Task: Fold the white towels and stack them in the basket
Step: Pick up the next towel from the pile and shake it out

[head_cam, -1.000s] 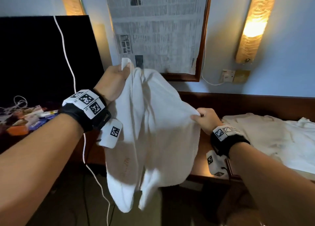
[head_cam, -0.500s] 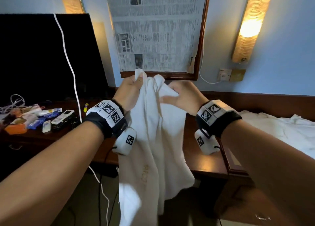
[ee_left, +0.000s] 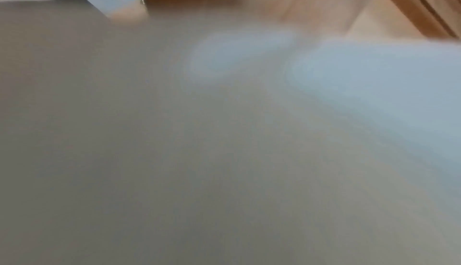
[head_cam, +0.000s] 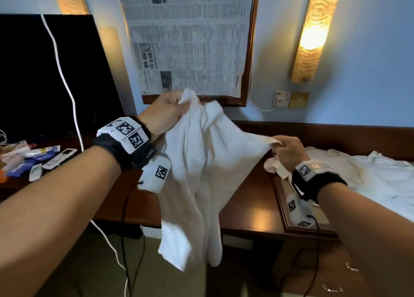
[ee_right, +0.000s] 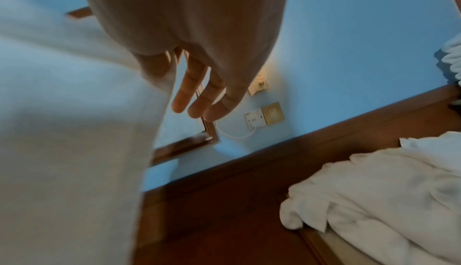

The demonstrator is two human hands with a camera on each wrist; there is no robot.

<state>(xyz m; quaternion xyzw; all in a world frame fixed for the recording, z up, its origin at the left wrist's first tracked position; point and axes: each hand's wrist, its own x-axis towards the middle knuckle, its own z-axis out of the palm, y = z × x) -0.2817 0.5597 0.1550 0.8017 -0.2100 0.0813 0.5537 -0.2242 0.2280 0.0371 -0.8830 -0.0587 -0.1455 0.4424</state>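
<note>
The right hand [head_cam: 287,154] is drawing away rightward from the left hand [head_cam: 165,115], both pinching corners of the white towel [head_cam: 201,173], stretching its top edge sideways above the desk [head_cam: 248,209].

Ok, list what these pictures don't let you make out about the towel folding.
- The basket: in no view, so stacking progress is unknown.
- The left hand's grip: the left wrist view is blurred, with the held towel against the lens.
- The right hand's pinch: the towel covers thumb and forefinger in the right wrist view.
- The towel pile: cut off by the head view's right edge, so its count is unclear.
</note>
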